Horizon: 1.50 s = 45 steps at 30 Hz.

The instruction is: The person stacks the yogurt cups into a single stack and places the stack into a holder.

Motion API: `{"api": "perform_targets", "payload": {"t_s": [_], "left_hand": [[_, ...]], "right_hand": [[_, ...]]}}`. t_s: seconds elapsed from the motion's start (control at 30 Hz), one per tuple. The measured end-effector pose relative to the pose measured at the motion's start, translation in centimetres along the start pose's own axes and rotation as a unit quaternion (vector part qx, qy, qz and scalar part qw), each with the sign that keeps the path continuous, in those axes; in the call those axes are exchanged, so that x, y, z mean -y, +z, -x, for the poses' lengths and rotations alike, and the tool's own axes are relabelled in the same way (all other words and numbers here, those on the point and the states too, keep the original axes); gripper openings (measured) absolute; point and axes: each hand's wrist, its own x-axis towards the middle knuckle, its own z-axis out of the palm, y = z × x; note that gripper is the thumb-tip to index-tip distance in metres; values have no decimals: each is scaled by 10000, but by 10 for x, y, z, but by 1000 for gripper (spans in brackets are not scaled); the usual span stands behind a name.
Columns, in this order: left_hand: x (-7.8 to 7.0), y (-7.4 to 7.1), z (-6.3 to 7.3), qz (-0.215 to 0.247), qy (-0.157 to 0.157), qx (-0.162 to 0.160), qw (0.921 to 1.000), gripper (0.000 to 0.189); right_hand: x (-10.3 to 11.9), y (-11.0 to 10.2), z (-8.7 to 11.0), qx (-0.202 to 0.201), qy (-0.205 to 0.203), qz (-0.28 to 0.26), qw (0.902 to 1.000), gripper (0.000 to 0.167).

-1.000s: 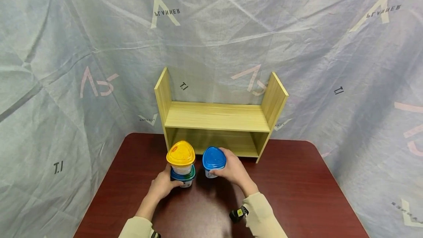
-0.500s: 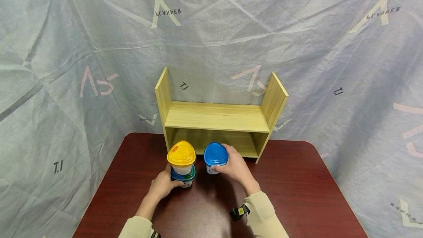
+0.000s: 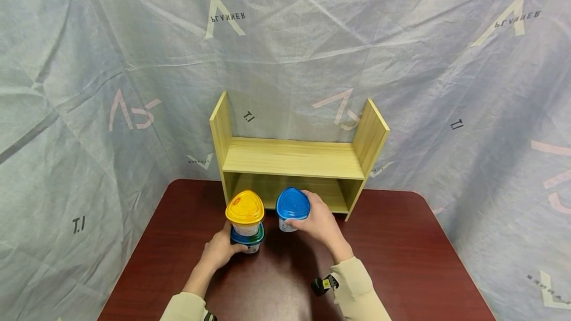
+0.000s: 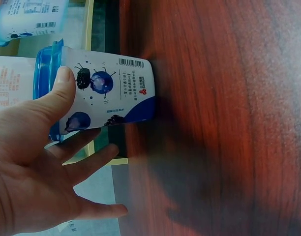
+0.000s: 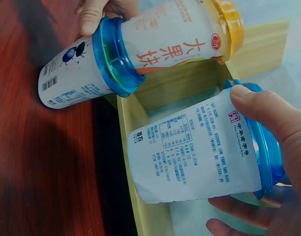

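Two yogurt cups are stacked on the table: a yellow-lidded one (image 3: 245, 207) sits on a blue-lidded one with blueberry print (image 4: 106, 88). My left hand (image 3: 218, 250) holds the lower cup near its lid, thumb (image 4: 64, 91) at the rim and the outer fingers spread. Raised beside the stack, a second blue-lidded yogurt cup (image 3: 293, 203) is gripped by my right hand (image 3: 320, 223). Its thumb lies just under the lid in the right wrist view, with the other fingers partly hidden behind the cup. That held cup (image 5: 195, 152) stays apart from the stack.
A light wooden two-tier shelf (image 3: 294, 157) stands at the back of the dark red table (image 3: 392, 251), right behind the cups. Its side panels (image 3: 373, 130) rise above the upper board. A grey printed cloth (image 3: 285, 53) hangs behind and around.
My right hand has raised its blue-lidded cup, moving it slightly right and towards the shelf. The left hand and the stack have stayed in place.
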Motion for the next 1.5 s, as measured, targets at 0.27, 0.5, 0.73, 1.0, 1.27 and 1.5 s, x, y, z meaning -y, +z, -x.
{"api": "perform_targets", "payload": {"t_s": [0.27,0.5,0.73,1.0,1.27,1.5], "left_hand": [[0,0,0,-69,-7,-45,10000,88],[0,0,0,-84,-42,-36,9999,89],[-1,-1,0,-66,-56,-13,10000,89],[-1,0,-1,-38,-48,-44,10000,88],[0,-1,-1,-8,-42,-32,10000,88],[0,-1,-1,-26,-48,-22,10000,89]], "right_hand": [[2,-3,-1,-120,4,25,9999,96],[7,-9,-3,-144,34,-3,9999,94],[10,-14,-5,-186,-28,10,9998,95],[18,-22,-8,-207,-129,-54,9997,94],[28,-30,-9,-237,-231,-167,9993,95],[34,-33,-12,-245,-285,-168,9992,96]]}}
